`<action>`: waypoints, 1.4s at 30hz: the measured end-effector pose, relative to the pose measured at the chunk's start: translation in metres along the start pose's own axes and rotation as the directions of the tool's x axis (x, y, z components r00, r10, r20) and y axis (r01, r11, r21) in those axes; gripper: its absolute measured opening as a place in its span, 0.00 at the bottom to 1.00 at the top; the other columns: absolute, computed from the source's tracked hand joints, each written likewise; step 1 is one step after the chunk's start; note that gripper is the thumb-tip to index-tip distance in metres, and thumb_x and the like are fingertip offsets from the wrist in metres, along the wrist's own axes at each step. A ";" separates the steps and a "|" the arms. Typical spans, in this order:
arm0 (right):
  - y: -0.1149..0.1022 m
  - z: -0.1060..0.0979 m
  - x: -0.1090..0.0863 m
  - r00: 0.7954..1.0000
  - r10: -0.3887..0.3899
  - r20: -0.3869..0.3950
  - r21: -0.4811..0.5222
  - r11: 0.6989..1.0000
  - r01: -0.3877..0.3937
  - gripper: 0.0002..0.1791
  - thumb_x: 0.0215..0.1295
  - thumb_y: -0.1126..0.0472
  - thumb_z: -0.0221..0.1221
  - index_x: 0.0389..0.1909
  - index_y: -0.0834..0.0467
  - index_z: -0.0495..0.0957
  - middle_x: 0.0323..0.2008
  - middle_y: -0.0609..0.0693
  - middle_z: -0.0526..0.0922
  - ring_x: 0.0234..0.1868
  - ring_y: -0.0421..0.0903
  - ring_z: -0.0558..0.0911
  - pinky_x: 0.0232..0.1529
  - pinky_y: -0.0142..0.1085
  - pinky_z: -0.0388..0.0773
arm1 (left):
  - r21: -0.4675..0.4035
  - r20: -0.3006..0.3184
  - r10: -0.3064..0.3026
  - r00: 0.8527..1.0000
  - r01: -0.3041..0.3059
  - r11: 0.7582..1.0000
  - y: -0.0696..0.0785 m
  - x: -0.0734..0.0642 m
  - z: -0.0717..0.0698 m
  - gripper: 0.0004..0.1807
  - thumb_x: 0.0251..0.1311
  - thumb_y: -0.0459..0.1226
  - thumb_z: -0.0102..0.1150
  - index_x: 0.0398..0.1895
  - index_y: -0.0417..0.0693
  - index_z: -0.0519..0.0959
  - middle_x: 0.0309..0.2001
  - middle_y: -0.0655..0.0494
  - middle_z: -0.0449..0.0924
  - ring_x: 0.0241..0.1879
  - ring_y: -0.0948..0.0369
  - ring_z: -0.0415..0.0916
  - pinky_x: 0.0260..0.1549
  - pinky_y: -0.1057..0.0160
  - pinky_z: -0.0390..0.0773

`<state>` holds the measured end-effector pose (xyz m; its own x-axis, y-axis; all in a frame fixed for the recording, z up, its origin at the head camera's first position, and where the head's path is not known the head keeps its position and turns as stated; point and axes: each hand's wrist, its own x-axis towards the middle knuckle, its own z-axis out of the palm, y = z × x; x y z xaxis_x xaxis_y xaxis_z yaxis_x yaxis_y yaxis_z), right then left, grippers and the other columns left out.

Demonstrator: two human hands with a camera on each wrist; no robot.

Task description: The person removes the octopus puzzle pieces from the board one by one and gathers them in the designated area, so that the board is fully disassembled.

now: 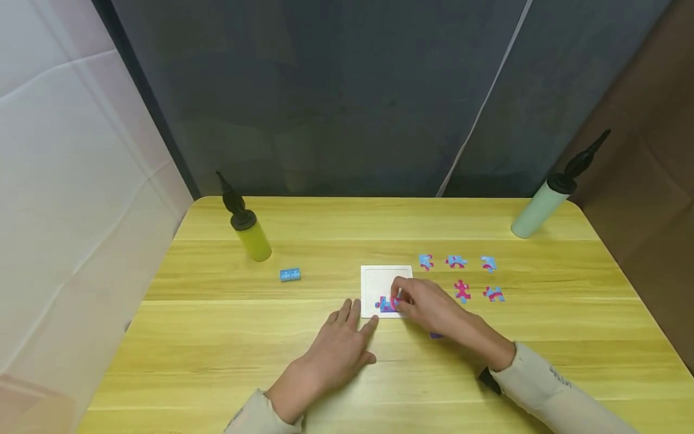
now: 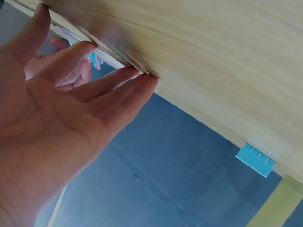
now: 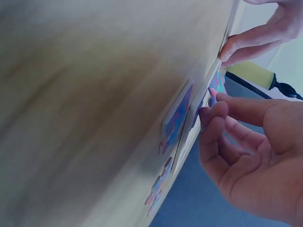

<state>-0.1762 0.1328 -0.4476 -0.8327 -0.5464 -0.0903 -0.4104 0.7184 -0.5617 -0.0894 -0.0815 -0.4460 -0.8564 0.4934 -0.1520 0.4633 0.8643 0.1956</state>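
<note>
A white square puzzle tray (image 1: 371, 278) lies on the wooden table, with joined blue, pink and purple jigsaw pieces (image 1: 385, 304) along its lower side. Over the tray's lower right part, my right hand (image 1: 434, 303) pinches a jigsaw piece (image 3: 212, 99) between thumb and fingertips, beside the joined ones; the fingers hide most of it. My left hand (image 1: 340, 345) lies palm down with fingers extended, its fingertips touching the tray's lower left edge. In the left wrist view, those straight fingers (image 2: 125, 101) reach the tray's border.
Several loose jigsaw pieces (image 1: 456, 261) lie right of the tray; a purple one (image 1: 436, 335) is partly hidden under the right forearm. A blue toy brick (image 1: 290, 274) lies left. Two black-topped pumps, yellow-green (image 1: 255, 242) and pale green (image 1: 537, 211), stand toward the back.
</note>
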 end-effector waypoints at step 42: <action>0.058 -0.038 -0.080 0.984 0.108 -0.138 0.112 0.989 -0.093 0.05 0.75 0.66 0.58 0.39 0.53 0.81 0.24 0.45 0.78 0.23 0.33 0.69 0.26 0.29 0.69 | -0.022 0.015 -0.005 1.000 0.005 1.000 0.001 -0.001 -0.002 0.36 0.69 0.53 0.61 0.75 0.48 0.70 0.76 0.27 0.59 0.77 0.35 0.59 0.73 0.41 0.67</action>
<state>-0.1475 0.2348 -0.4423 -0.9156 -0.4005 -0.0364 -0.2866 0.7132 -0.6397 -0.0886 -0.0808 -0.4441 -0.8551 0.4906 -0.1675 0.4537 0.8646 0.2159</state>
